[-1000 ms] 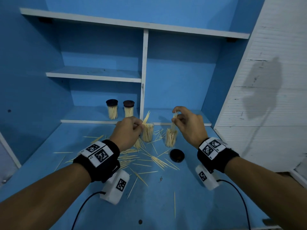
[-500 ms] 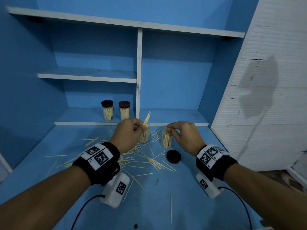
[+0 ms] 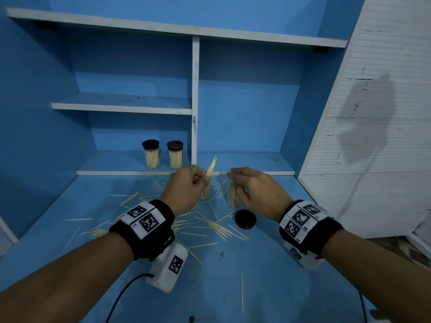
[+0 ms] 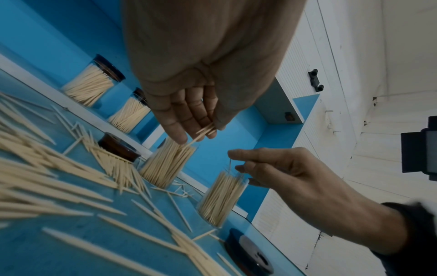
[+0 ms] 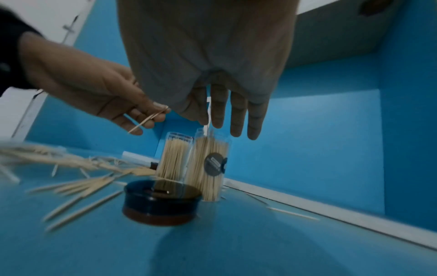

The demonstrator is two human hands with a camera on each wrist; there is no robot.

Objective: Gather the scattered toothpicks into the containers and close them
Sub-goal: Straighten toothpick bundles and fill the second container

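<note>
My left hand [image 3: 205, 179] pinches a small bundle of toothpicks [image 3: 211, 166] tilted up, just above an open clear container [image 4: 167, 164] full of toothpicks. My right hand [image 3: 233, 183] hovers over the mouth of the second open container [image 3: 233, 197], thumb and forefinger pinching a single toothpick [image 4: 230, 164] that stands in it. The right wrist view has the fingers [image 5: 236, 119] pointing down over that container [image 5: 208, 168]. Many loose toothpicks [image 3: 219, 229] lie scattered on the blue table. A dark lid [image 3: 245, 219] lies upside down beside the right container.
Two lidded containers [image 3: 151, 155] [image 3: 175, 155] stand on the low shelf behind. A second dark lid [image 4: 118, 147] lies among the toothpicks by the left container. A white divider [image 3: 195, 101] rises behind the hands. A white slatted wall [image 3: 373, 136] closes off the right.
My right hand has dropped from above the right container down to its mouth. The left hand has stayed over the left container with its bundle.
</note>
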